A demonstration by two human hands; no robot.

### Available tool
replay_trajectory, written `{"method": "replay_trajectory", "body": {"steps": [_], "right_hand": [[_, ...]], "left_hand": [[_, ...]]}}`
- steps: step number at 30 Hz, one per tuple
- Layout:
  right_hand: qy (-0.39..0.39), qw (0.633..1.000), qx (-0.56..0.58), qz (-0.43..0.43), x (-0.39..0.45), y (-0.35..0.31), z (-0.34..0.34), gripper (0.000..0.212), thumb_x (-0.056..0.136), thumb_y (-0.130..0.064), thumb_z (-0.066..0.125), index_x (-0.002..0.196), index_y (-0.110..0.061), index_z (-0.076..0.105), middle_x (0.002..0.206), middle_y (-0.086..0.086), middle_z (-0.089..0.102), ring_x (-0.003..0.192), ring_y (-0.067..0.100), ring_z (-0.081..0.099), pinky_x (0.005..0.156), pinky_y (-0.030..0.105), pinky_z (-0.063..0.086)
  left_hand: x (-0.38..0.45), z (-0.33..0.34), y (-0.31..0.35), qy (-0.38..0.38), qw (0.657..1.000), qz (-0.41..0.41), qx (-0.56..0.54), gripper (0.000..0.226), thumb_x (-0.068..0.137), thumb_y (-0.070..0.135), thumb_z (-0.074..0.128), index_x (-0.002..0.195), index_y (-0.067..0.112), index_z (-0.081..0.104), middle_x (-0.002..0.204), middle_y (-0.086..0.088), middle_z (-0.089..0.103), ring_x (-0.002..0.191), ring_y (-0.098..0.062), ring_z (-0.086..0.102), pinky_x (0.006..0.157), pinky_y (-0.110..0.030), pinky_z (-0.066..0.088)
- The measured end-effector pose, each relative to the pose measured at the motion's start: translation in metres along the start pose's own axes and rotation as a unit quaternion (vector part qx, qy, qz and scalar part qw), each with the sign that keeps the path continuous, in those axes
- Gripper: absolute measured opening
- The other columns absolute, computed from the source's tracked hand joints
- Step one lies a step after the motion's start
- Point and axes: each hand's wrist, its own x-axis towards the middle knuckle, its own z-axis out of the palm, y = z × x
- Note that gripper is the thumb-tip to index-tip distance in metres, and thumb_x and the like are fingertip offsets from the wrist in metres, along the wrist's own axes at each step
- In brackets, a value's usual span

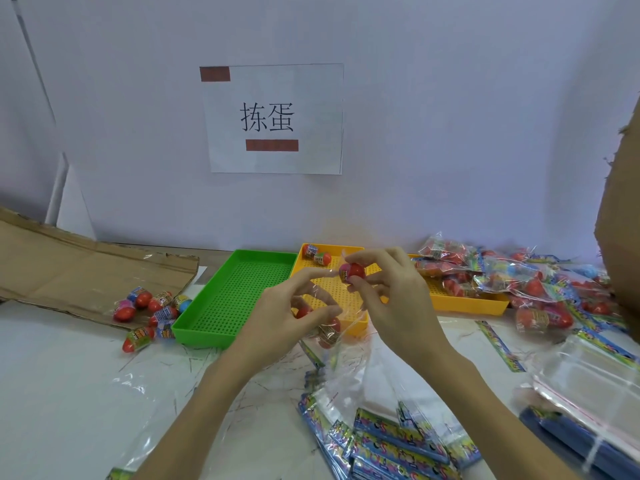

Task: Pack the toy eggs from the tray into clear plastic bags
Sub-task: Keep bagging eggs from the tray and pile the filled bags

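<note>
Filling step, mid-bag. My right hand (388, 289) pinches a red toy egg (353, 273) between thumb and fingertips, above the mouth of a clear plastic bag (341, 327). My left hand (294, 306) pinches the bag's near edge, fingers curled on the film, so the opening faces the egg. Two eggs appear to lie inside the bag already, one just below my left fingers and one lower, though the film blurs them. The held egg hangs over the yellow tray (349, 336), just right of my left hand and not touching it.

The next move, as I judge it, calls for lowering the egg through the opening and letting go while the left hand holds the mouth wide.

Two eggs (317, 255) remain at the tray's far corner. The green tray (207, 332) adjoins on the left; loose eggs (152, 311) lie on the bench (69, 375) beyond it. Filled bags (502, 271) are heaped at right.
</note>
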Motion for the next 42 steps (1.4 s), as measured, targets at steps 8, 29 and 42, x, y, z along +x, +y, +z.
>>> {"method": "replay_trajectory", "body": {"steps": [8, 29, 42], "right_hand": [[-0.074, 0.995, 0.059, 0.035, 0.002, -0.005, -0.005, 0.025, 0.093, -0.018, 0.075, 0.115, -0.024, 0.066, 0.104, -0.010, 0.072, 0.081, 0.007, 0.074, 0.074, 0.029, 0.061], [-0.064, 0.995, -0.033, 0.066, 0.023, 0.029, 0.027, 0.026, 0.106, -0.009, 0.053, 0.125, -0.020, 0.066, 0.122, -0.009, 0.068, 0.111, 0.001, 0.062, 0.095, 0.021, 0.054], [-0.243, 0.925, -0.290, 0.037, 0.100, 0.088, 0.110, 0.041, 0.101, -0.015, 0.063, 0.142, -0.014, 0.060, 0.145, 0.011, 0.054, 0.135, 0.031, 0.047, 0.112, 0.040, 0.043]], "left_hand": [[0.001, -0.001, -0.001, 0.010, 1.000, -0.007, 0.012, 0.043, 0.088, 0.039, 0.081, 0.128, 0.045, 0.065, 0.098, 0.018, 0.076, 0.071, -0.003, 0.064, 0.071, -0.017, 0.052], [0.005, -0.011, -0.016, 0.142, 0.962, -0.176, -0.150, 0.031, 0.089, 0.024, 0.084, 0.116, 0.032, 0.073, 0.096, -0.003, 0.077, 0.081, -0.016, 0.076, 0.071, -0.029, 0.061], [0.006, -0.014, -0.026, 0.141, 0.959, -0.186, -0.162, 0.028, 0.089, 0.030, 0.084, 0.113, 0.032, 0.071, 0.089, 0.024, 0.076, 0.076, -0.001, 0.075, 0.070, -0.027, 0.062]]}}
